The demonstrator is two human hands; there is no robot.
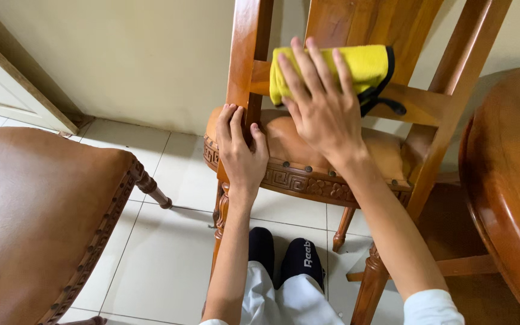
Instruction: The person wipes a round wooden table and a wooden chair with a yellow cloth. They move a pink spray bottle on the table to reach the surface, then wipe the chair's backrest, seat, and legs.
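On the far chair's back rail, the right hand presses flat, fingers spread, on a folded yellow microfibre cloth. Left hand grips the carved wooden chair post. Best wiped with steady pressure along the grain.

A home dining room: carved wooden chairs, round table, tiled floor.
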